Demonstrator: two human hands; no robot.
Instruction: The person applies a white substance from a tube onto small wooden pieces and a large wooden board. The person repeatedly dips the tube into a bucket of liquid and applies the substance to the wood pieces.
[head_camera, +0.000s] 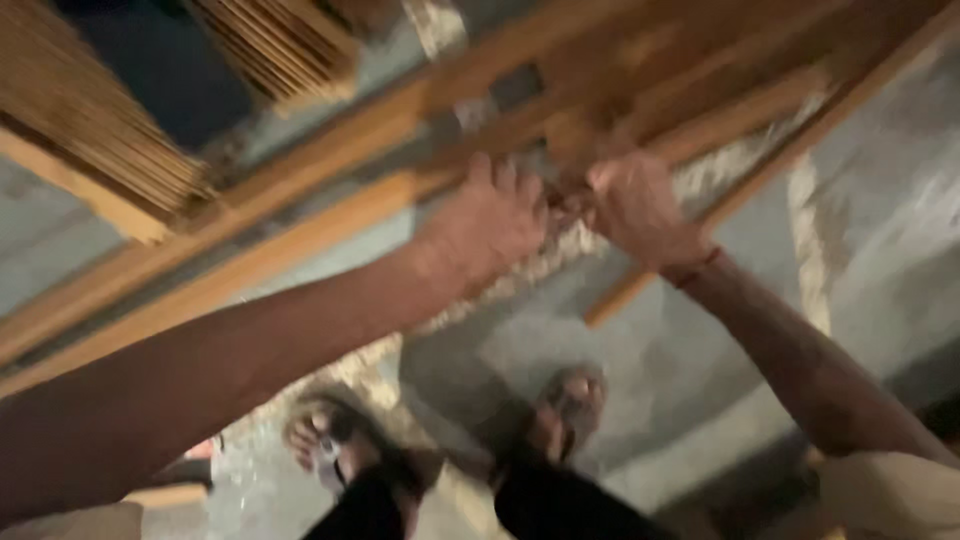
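Floor: grey concrete (880, 200) lies under us, blotched with pale dusty patches, and the whole view is blurred by motion.
Frame: we have a long wooden frame (330, 215) of pale orange-brown rails running slantwise from the lower left to the upper right, held up above the floor in front of us.
Left hand: our left hand (490, 215) lies knuckles-up on the frame near its middle, fingers curled over a rail; we judge it closed on the wood, though the blur hides the fingertips.
Right hand: our right hand (635, 205) is just beside the left, almost touching it, fingers bent onto the same part of the frame; the grip looks closed, but we cannot tell exactly which rail it has.
Wrist: a thin red thread (697, 268) circles our right wrist.
Loose rail: one shorter wooden strip (625, 295) slants down below our right hand, its lower end over the floor.
Slats: bundles of thin bamboo-like slats (100, 130) sit at the upper left, beyond the frame.
Feet: our two feet in sandals (570, 400) stand on the concrete below the hands, dark trouser legs above them.
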